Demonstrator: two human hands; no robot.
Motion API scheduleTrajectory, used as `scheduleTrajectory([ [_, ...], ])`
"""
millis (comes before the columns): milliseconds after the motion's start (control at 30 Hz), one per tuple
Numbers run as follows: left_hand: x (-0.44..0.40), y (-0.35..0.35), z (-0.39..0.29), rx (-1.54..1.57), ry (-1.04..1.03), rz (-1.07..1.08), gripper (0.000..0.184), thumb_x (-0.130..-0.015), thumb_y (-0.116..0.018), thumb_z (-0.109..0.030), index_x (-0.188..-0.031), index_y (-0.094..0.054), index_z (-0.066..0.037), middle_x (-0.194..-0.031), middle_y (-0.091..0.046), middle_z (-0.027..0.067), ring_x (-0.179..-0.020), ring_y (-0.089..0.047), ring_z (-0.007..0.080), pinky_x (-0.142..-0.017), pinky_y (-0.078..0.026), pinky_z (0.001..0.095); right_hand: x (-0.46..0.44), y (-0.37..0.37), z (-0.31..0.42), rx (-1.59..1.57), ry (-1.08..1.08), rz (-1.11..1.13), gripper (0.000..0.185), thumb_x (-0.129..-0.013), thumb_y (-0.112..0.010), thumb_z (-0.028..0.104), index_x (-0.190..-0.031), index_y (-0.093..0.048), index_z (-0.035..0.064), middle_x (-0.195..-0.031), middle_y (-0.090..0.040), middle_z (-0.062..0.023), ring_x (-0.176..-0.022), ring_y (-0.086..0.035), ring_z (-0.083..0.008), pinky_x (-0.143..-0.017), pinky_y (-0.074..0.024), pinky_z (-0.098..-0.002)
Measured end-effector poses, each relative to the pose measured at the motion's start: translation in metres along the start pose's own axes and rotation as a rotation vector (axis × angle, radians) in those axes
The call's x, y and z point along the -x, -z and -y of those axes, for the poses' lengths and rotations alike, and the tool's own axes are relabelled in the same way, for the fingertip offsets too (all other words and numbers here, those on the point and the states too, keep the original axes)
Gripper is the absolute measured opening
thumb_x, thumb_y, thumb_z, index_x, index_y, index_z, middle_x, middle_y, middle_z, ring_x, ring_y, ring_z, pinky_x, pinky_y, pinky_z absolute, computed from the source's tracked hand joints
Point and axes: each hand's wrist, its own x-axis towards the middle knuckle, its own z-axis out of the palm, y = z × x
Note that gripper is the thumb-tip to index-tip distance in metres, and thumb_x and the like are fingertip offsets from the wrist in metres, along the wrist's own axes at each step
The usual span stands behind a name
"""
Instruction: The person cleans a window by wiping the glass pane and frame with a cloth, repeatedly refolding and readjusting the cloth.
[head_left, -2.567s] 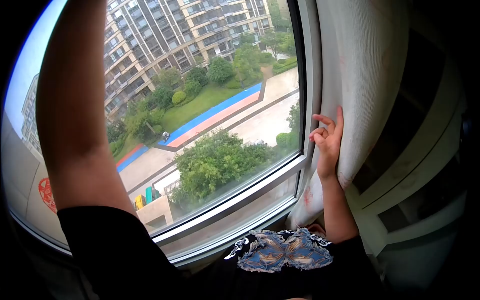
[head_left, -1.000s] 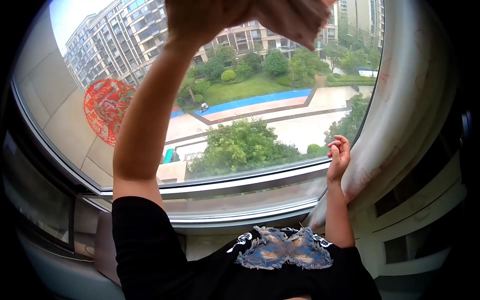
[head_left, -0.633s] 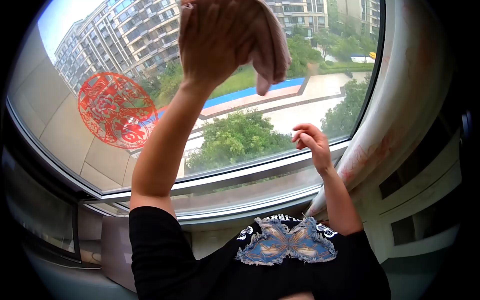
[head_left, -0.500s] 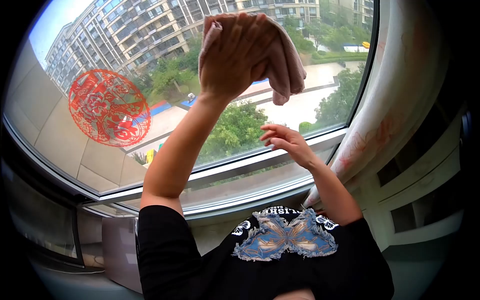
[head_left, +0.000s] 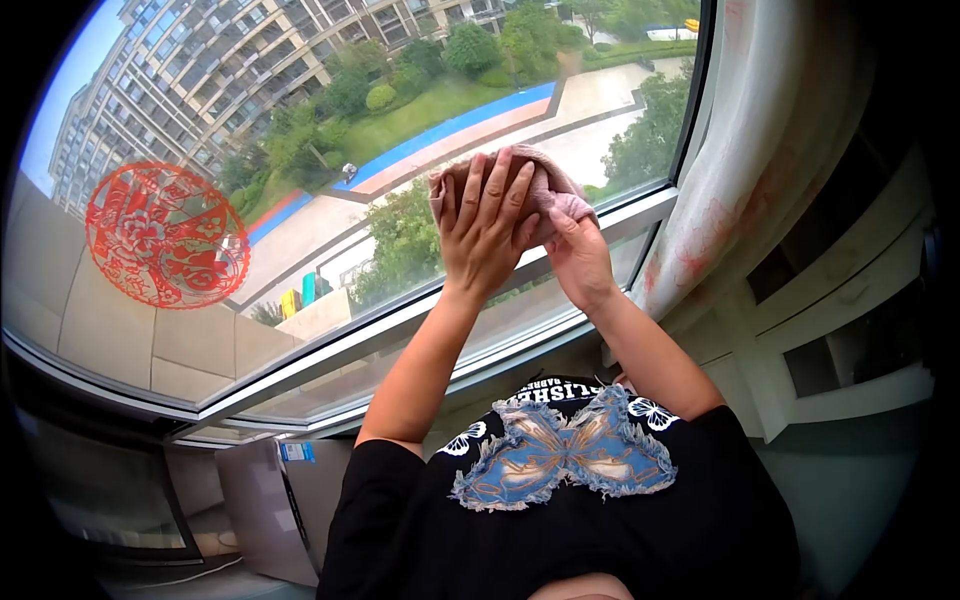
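A folded pinkish-brown cloth (head_left: 552, 178) is in front of the lower part of the window glass (head_left: 330, 190). My left hand (head_left: 485, 228) holds it from the near side, with fingers stretched over the cloth and the thumb at its right part. My right hand (head_left: 582, 258) pinches the cloth's lower right edge between thumb and fingers. The left palm and the cloth's far side are hidden, so I cannot tell whether the cloth touches the glass.
A red round paper-cut decoration (head_left: 168, 235) is on the glass at the left. The window frame (head_left: 400, 335) runs below the pane. A pale patterned curtain (head_left: 745, 170) hangs at the right, beside a white cabinet (head_left: 850, 315). A grey-brown box-like object (head_left: 262, 505) stands lower left.
My left hand has brought the cloth down from high on the pane. My right hand, previously apart from the cloth with loose fingers, now grips its edge. The view has shifted slightly.
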Motion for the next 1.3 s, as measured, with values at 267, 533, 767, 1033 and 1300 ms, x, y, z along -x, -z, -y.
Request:
scheduleTrajectory([
  [267, 0.075, -0.006, -0.045, 1.424, 0.979, 0.235, 0.064, -0.098, -0.069, -0.036, -0.146, -0.045, -0.002, -0.134, -0.059, 0.0154, -0.112, -0.063, 0.0193, -0.095, -0.051, 0.0363, 0.055, 0.009, 0.058, 0.351, -0.131, -0.066, 0.043, -0.097, -0.065, 0.017, -0.134, -0.05, 0.0025, -0.122, -0.06, -0.0047, -0.113, -0.059, -0.0131, -0.101, -0.0464, -0.0306],
  [533, 0.088, -0.007, -0.049, 1.888, 1.298, 0.775, 0.041, -0.095, -0.072, -0.036, -0.115, -0.071, 0.0, -0.106, -0.073, 0.0066, -0.099, -0.068, 0.0144, -0.091, -0.053, 0.0319, 0.083, 0.031, 0.087, 0.559, -0.295, -0.069, 0.047, -0.096, -0.067, 0.018, -0.135, -0.05, -0.0008, -0.126, -0.06, -0.0072, -0.117, -0.057, -0.0142, -0.103, -0.0446, -0.031],
  [767, 0.086, -0.003, -0.055, 1.718, 1.226, 0.556, 0.031, -0.096, -0.073, -0.027, -0.111, -0.074, -0.001, -0.096, -0.073, 0.0012, -0.08, -0.063, 0.007, -0.075, -0.051, 0.024, 0.103, 0.047, 0.099, 0.682, -0.322, -0.254, 0.041, -0.096, -0.068, 0.013, -0.132, -0.054, -0.0028, -0.116, -0.068, -0.0079, -0.102, -0.065, -0.0128, -0.091, -0.0521, -0.0272],
  [1033, 0.076, 0.007, -0.061, 1.715, 1.097, 0.544, 0.025, -0.092, -0.076, -0.017, -0.108, -0.074, 0.002, -0.095, -0.074, 0.0038, -0.084, -0.064, 0.0068, -0.074, -0.052, 0.0256, 0.11, 0.054, 0.084, 0.811, -0.029, -0.427, 0.04, -0.094, -0.069, 0.003, -0.129, -0.051, -0.0015, -0.101, -0.074, -0.012, -0.089, -0.068, -0.0126, -0.083, -0.0537, -0.0256],
  [1300, 0.072, 0.005, -0.053, 1.122, 0.715, 0.435, 0.021, -0.079, -0.083, -0.005, -0.095, -0.073, 0.003, -0.091, -0.07, 0.0054, -0.085, -0.066, 0.0149, -0.082, -0.053, 0.0304, 0.113, 0.032, 0.093, 1.065, 0.049, -0.203, 0.057, -0.08, -0.076, -0.006, -0.134, -0.06, 0.002, -0.126, -0.065, -0.0112, -0.108, -0.063, -0.0137, -0.094, -0.0521, -0.0293],
])
